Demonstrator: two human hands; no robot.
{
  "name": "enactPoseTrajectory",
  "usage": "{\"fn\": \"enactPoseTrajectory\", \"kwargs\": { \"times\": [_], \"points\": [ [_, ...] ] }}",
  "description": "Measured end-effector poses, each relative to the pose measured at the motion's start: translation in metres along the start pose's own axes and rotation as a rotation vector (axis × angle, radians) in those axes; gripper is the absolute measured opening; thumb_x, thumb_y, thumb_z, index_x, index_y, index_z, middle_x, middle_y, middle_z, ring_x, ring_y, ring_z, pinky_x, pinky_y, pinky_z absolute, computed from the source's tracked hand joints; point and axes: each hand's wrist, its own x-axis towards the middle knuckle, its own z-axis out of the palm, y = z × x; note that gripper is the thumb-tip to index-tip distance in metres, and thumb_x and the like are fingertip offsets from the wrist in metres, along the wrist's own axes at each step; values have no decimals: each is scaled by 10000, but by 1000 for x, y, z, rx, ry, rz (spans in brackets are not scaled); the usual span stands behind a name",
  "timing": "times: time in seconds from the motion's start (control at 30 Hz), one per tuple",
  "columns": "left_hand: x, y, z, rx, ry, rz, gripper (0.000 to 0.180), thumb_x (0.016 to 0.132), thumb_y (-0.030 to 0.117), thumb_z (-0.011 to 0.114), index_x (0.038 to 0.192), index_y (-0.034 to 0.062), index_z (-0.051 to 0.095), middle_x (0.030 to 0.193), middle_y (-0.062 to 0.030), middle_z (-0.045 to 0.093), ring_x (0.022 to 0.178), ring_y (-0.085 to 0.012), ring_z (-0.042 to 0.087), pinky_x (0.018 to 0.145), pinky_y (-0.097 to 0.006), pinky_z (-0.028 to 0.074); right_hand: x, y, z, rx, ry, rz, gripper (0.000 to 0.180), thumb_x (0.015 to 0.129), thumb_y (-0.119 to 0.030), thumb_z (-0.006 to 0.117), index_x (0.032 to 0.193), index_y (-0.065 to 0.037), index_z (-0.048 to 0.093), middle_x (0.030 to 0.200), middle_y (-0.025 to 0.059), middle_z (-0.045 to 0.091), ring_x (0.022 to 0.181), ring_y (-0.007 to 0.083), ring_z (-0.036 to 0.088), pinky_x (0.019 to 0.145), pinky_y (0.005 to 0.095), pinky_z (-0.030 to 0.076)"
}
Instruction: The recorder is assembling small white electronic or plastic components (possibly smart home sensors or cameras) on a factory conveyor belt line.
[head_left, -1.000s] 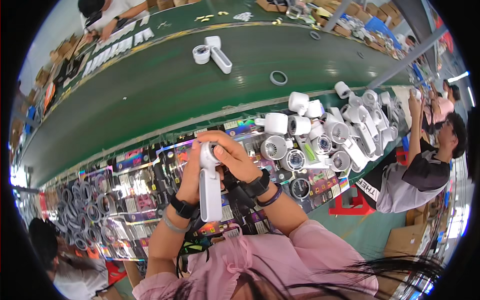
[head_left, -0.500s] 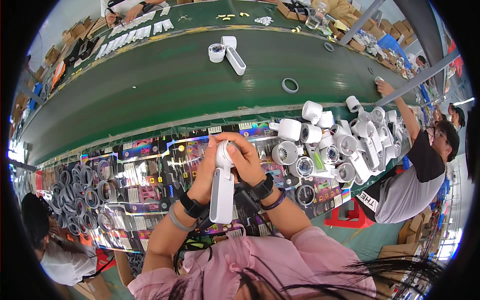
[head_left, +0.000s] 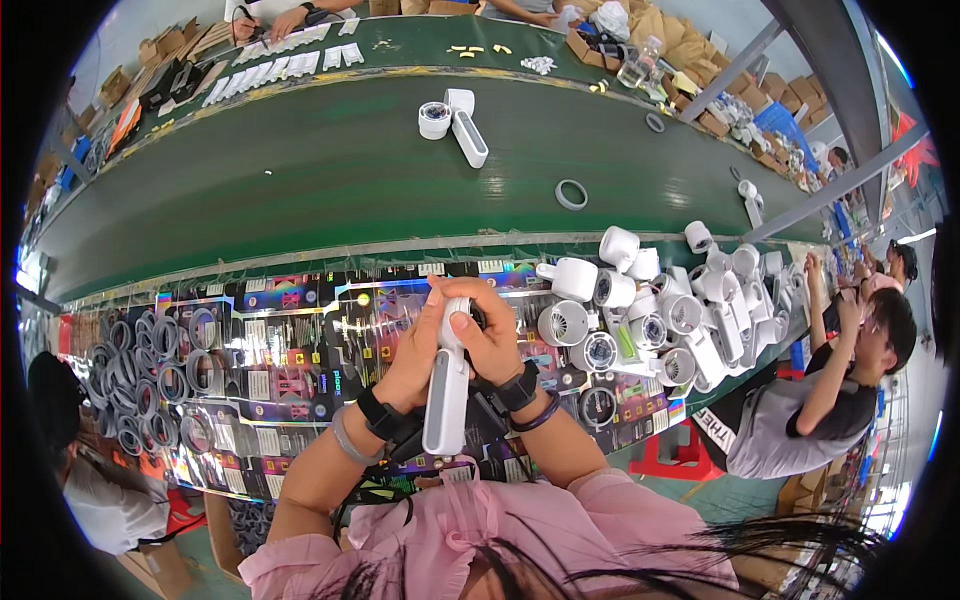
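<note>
1. at left, glossy grey plastic rings (head_left: 150, 375) lie loosely heaped, perhaps kept within reach.
2. the left hand (head_left: 415, 350) curls its fingers round the head of a white plastic handheld fan (head_left: 449, 385), apparently steadying it.
3. the right hand (head_left: 490, 335) grasps that head opposite, the fan's handle pointing bodyward between both wrists.
4. rightward, white plastic fan bodies (head_left: 720, 287) sit piled, probably for easy picking.
5. a shiny, multicoloured printed sheet (head_left: 310, 330) covers the table; beyond runs a dark green flat belt (head_left: 330, 160).
</note>
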Motion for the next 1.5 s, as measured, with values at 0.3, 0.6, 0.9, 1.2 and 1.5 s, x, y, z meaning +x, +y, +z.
{"fn": "enactPoseTrajectory", "kwargs": {
  "times": [0.3,0.6,0.9,1.2,1.5],
  "points": [
    [15,-36,-7,156,171,314,568,982,571,385,1099,33,523,872,-82,599,717,-137,597,596,-277,500,1,-2,13,68,55,65,274,978,-219,491,1112,-1,588,1163,157,617,1173,268,564,995,377,422],
    [21,-38,-10,435,256,586,435,1039,450,326,1151,54,468,913,-44,544,818,-99,535,711,-244,454,0,-4,9,11,-40,324,503,1039,-439,304,1232,-21,508,1248,146,584,1126,189,554,979,327,427],
    [14,-28,-2,74,27,191,610,971,599,381,1176,41,519,853,-37,587,677,-119,574,588,-258,493,6,-12,-10,113,-35,382,608,1050,-422,241,1106,45,627,1111,139,662,980,207,626,937,332,474],
    [20,-40,-1,280,224,554,613,933,656,397,1051,76,552,740,-49,593,543,-160,603,452,-269,492,5,-6,1,87,14,225,362,1002,-188,407,963,51,676,1040,188,685,964,232,642,889,346,489],
    [4,-10,3,62,43,78,635,925,686,365,936,94,593,645,-40,583,480,-139,576,423,-261,468,5,15,-10,289,-95,267,314,993,-208,448,1082,32,631,1143,179,629,1070,232,593,961,361,450]
  ]
}}
